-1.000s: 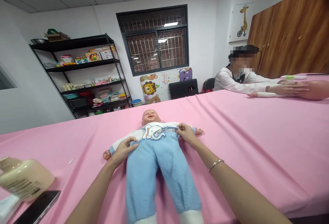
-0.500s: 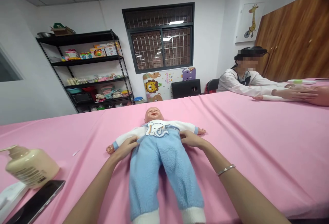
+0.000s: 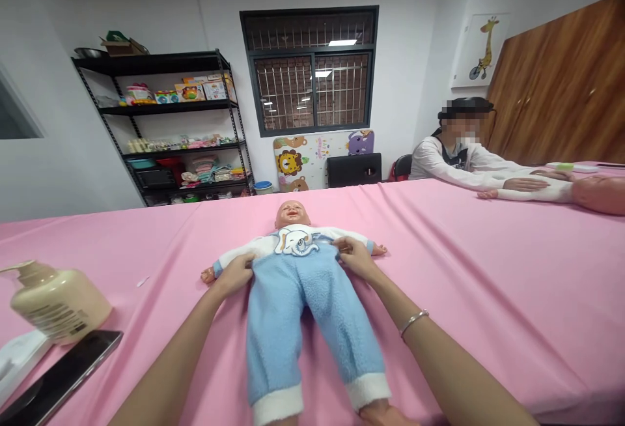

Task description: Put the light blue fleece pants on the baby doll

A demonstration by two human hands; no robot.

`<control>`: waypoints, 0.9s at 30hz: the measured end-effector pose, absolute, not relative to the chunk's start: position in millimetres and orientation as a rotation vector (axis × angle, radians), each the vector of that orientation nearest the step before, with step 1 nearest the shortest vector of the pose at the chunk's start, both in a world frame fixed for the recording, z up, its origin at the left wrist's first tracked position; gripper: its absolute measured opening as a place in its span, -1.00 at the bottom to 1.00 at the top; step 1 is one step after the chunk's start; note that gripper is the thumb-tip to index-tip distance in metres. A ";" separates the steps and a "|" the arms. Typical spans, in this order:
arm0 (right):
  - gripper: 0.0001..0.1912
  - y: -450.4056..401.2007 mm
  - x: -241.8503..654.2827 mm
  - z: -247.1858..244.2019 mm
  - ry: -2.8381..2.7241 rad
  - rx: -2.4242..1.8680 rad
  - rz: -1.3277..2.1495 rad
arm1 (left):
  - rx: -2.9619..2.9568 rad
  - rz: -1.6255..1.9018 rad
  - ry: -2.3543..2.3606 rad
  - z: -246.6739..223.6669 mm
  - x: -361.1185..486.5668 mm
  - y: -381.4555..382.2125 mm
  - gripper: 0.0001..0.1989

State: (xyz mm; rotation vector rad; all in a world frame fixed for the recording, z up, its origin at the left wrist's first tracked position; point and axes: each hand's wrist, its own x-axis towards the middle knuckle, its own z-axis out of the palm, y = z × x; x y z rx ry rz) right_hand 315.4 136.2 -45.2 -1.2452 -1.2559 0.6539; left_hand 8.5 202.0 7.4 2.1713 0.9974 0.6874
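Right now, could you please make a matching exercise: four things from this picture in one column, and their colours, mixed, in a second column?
Things:
1. trousers
2. tablecloth
3. pump bottle
4. phone

Colours:
a. black
b. pink
c. light blue
d. cream

Pairs: 1-c, 2-b, 3-d, 4-a

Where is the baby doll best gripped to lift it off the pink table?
Probably at the torso, from both sides. The baby doll lies face up, and the left hand and right hand already flank its waist; the legs look soft and floppy.
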 end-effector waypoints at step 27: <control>-0.54 118.7 339.8 -24.8 -1.536 -1.855 -0.160 | 2.890 1.088 1.183 24.8 163.8 146.2 -0.51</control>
